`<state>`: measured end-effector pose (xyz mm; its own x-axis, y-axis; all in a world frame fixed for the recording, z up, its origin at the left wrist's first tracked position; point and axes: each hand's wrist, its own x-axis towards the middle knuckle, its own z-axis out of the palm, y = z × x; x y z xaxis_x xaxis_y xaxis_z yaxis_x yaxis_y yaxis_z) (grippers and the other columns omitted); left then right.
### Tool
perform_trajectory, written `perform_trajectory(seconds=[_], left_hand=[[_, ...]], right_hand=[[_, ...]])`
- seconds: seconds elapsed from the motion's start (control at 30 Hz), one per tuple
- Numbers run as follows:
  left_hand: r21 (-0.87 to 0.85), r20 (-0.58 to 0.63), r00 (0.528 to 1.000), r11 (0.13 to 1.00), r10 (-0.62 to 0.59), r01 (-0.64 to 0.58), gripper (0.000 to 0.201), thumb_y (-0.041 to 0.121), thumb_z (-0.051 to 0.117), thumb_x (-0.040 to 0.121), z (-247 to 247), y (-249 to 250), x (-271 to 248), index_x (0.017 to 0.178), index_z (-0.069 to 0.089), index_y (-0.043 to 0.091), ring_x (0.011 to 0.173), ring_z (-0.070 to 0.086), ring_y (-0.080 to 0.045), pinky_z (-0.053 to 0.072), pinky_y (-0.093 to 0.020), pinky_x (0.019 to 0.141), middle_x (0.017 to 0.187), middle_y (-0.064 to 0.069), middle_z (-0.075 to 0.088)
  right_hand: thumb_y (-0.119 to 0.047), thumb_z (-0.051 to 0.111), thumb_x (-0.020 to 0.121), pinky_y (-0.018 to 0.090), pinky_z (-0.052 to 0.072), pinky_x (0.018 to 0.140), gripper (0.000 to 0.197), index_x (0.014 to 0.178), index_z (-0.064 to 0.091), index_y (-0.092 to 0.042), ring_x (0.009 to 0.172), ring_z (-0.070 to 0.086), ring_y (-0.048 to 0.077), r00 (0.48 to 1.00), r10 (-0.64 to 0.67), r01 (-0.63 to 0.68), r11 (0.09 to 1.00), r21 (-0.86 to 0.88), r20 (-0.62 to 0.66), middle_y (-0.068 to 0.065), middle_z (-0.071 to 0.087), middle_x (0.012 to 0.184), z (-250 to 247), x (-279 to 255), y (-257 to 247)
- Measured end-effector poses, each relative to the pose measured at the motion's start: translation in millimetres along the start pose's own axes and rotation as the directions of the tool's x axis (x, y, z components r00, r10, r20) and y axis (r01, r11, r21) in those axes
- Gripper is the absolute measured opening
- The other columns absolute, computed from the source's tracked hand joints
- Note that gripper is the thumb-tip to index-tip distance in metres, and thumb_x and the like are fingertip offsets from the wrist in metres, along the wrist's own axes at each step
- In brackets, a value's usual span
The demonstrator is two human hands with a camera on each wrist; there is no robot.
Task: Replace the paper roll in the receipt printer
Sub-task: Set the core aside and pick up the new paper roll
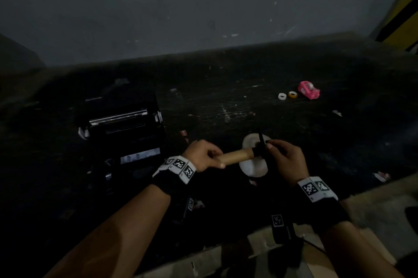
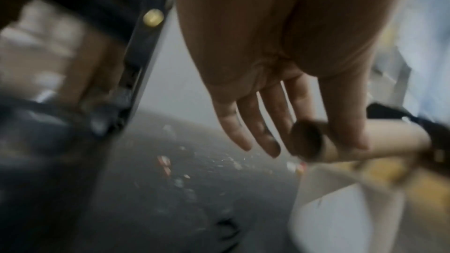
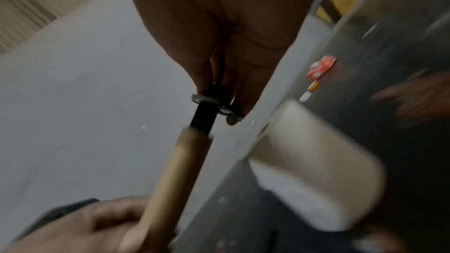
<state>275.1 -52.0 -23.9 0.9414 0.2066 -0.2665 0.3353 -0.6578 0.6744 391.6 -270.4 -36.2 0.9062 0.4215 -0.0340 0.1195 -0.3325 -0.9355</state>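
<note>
Cardboard core (image 1: 234, 157): empty brown tube, held above the table (image 1: 226, 101) between both hands, long axis lying left to right. Left hand (image 1: 202, 155): thumb and forefinger pinch its left end. Right hand (image 1: 286, 160): fingers (image 3: 239, 91) grip a black spindle (image 3: 203, 118) entering the right end.
Head view only: printer (image 1: 126, 133), lid open, beyond the left fingers; white paper roll (image 1: 253, 164) under the right fingers.
Left wrist view only: core's hollow open end (image 2: 307, 138), other fingers (image 2: 243, 126) straight.
Right wrist view only: spindle's flat flange (image 3: 216, 106) at the fingertips.
</note>
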Motion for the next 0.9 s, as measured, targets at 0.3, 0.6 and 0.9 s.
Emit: perform_trajectory(seconds=[0.3, 0.6, 0.9], left_hand=[[0.535, 0.020, 0.974, 0.825, -0.226, 0.180, 0.042, 0.018, 0.079, 0.068, 32, -7, 7, 0.108, 0.068, 0.009, 0.106, 0.063, -0.030, 0.052, -0.033, 0.082, 0.116, -0.016, 0.065], [0.576, 0.181, 0.952, 0.811, -0.246, 0.100, 0.031, 0.008, 0.075, 0.070, 32, -5, 34, 0.100, 0.067, 0.007, 0.101, 0.065, -0.030, 0.050, -0.031, 0.075, 0.110, -0.014, 0.068], [0.629, 0.309, 0.909, 0.777, -0.280, 0.026, 0.034, 0.012, 0.078, 0.067, 31, -11, 57, 0.098, 0.067, 0.010, 0.098, 0.064, -0.027, 0.044, -0.028, 0.069, 0.109, -0.012, 0.068]], right_hand=[[-0.010, 0.056, 0.088, 0.019, 0.045, 0.076, 0.021, 0.102, 0.067, 0.001, 0.107, 0.058, 0.024, 0.980, 0.081, -0.096, 0.992, -0.077, -0.181, 0.022, 0.060, 0.124, -25, -37, 75], [-0.016, 0.062, 0.084, 0.034, 0.042, 0.082, 0.017, 0.095, 0.065, -0.002, 0.098, 0.060, 0.033, 0.973, 0.080, -0.139, 0.954, -0.267, -0.218, 0.017, 0.067, 0.102, 0, -30, 103], [-0.016, 0.057, 0.087, 0.042, 0.041, 0.090, 0.024, 0.104, 0.062, 0.001, 0.108, 0.055, 0.039, 0.975, 0.146, -0.205, 0.882, -0.424, -0.167, 0.025, 0.063, 0.112, 5, -14, 112]])
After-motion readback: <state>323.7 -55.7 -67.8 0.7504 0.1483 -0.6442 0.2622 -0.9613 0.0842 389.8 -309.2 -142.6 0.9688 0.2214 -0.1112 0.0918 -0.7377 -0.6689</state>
